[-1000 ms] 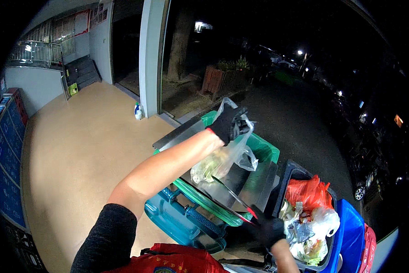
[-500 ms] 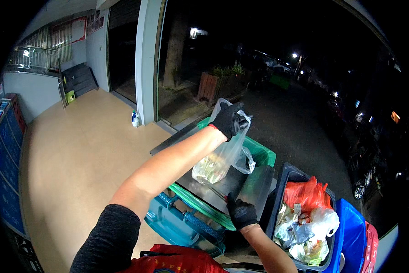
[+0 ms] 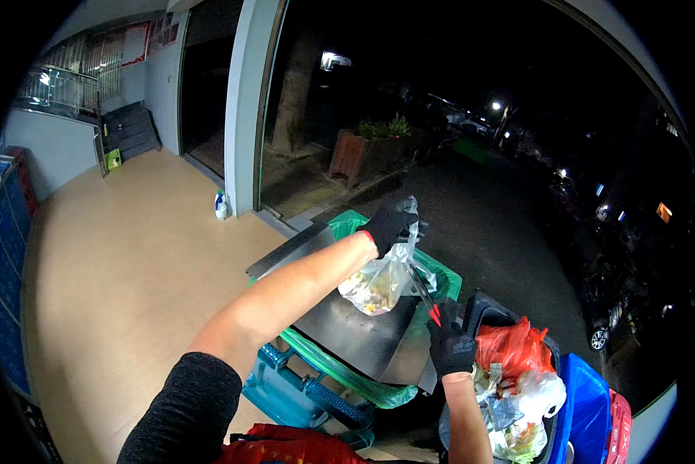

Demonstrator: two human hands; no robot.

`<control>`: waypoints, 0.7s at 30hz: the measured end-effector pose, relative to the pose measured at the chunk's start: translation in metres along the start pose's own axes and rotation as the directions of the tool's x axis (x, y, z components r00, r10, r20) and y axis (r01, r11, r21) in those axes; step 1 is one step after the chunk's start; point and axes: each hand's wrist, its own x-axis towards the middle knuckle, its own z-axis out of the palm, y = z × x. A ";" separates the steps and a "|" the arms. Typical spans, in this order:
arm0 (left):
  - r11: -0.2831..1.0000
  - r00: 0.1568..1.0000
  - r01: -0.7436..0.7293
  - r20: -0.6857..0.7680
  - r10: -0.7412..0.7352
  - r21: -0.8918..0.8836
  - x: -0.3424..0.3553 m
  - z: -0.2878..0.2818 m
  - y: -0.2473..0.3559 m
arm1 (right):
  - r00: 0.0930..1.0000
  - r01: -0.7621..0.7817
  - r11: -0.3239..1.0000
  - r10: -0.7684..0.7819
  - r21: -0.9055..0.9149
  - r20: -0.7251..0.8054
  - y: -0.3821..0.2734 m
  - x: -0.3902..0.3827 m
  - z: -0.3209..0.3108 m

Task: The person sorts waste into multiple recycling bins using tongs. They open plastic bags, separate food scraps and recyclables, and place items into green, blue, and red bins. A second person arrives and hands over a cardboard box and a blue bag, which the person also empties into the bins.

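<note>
Contents still held in the clear bag [image 3: 372,288]; whether it's been cut can't be told. Its neck is clenched in the left hand [image 3: 391,224], over the metal plate [image 3: 344,332]. Bag's long axis: neck up, bulge down-left. Red-handled tool [image 3: 424,290] is grasped in the right hand [image 3: 451,340], tip pointed up-left, bagward.

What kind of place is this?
Probably a rubbish-sorting spot beside a dark road. You can tell from the green-lined bin, the dark bin with plastic bags in it, and the blue bin next to that.
</note>
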 end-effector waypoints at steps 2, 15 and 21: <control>0.995 1.000 -0.028 -0.004 0.029 0.099 -0.002 0.003 0.000 | 0.999 -0.041 0.999 0.040 0.027 0.012 0.002 0.002 -0.001; 0.110 0.978 -0.158 0.141 0.153 0.981 -0.014 -0.059 -0.028 | 0.841 -0.237 0.963 0.138 0.127 0.523 -0.013 -0.011 0.006; -0.321 0.919 -0.367 0.394 0.021 0.873 -0.061 -0.109 0.005 | 0.700 -0.254 0.950 0.051 0.182 0.713 -0.014 -0.012 -0.014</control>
